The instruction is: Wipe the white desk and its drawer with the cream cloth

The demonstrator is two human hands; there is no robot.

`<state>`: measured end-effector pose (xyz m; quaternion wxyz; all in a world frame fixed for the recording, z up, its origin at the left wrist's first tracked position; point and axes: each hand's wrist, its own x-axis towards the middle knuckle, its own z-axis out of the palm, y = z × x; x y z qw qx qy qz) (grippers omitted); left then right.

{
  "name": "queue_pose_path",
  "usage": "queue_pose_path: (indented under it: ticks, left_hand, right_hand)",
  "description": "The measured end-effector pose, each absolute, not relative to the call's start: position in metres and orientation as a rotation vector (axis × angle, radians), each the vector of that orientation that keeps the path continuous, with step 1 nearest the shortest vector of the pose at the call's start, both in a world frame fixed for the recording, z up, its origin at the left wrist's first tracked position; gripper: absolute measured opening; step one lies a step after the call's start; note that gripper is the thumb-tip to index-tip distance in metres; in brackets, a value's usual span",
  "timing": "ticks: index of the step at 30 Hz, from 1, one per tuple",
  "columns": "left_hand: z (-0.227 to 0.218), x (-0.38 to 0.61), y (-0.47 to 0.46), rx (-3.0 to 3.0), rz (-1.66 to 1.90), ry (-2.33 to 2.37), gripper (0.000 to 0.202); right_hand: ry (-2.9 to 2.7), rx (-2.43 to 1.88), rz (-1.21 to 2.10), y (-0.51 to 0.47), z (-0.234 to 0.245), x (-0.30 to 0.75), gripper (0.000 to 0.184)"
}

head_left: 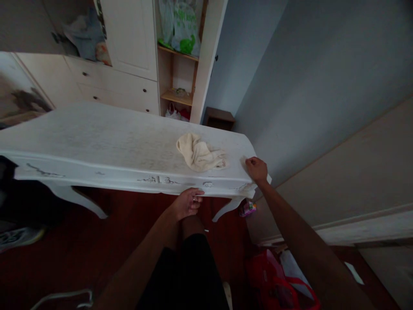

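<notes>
Head view: white carved-front table (pixel 97 133) across mid-frame, angled, L end nearer the cabinetry. Top surface: painted white, mottled w/ grey-brown marks, heaviest approx. centre; cause can't be told. Cream cloth (pixel 198 154) lies crumpled on top, R of centre, near front edge; small reddish mark at its R corner. Front: raised ornament, drawer knob (pixel 208 184); curved legs below.

L hand (pixel 189 202): at lower front edge below knob, fingers bent, narrow; ring on one finger. Firm grip or light touch, can't tell. R hand (pixel 257 169): at R end of tabletop, fingers curled in; can't tell if anything's inside. Cloth is apart from both.

Room: dim. White wardrobe (pixel 132 38) behind, open shelves w/ plastic bags (pixel 185 28), green print. Brown box (pixel 220 117) in corner beside grey-blue wall (pixel 309 64). Dark-red floor (pixel 129 241); red bag (pixel 266 275) lower R; pink pkg. (pixel 248 209) near R leg.
</notes>
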<state>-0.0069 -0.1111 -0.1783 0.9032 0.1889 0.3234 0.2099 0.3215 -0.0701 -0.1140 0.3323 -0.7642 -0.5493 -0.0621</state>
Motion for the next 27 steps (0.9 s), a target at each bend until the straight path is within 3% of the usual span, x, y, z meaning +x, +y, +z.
queue_pose_path:
  ticks: [14, 23, 27]
  left_hand:
    - [-0.176, 0.043, -0.101, 0.297, 0.511, 0.664, 0.023]
    - [-0.179, 0.04, -0.154, 0.433, 0.561, 0.763, 0.027]
    - [-0.186, 0.034, -0.189, 0.552, 0.569, 0.838, 0.038]
  right_hand:
    - [-1.438, -2.164, -0.271, -0.071, -0.112, 0.313, 0.026]
    - [-1.451, -2.19, -0.251, -0.072, -0.109, 0.311, 0.03]
    - [-1.446, -2.23, -0.23, -0.074, -0.106, 0.308, 0.03]
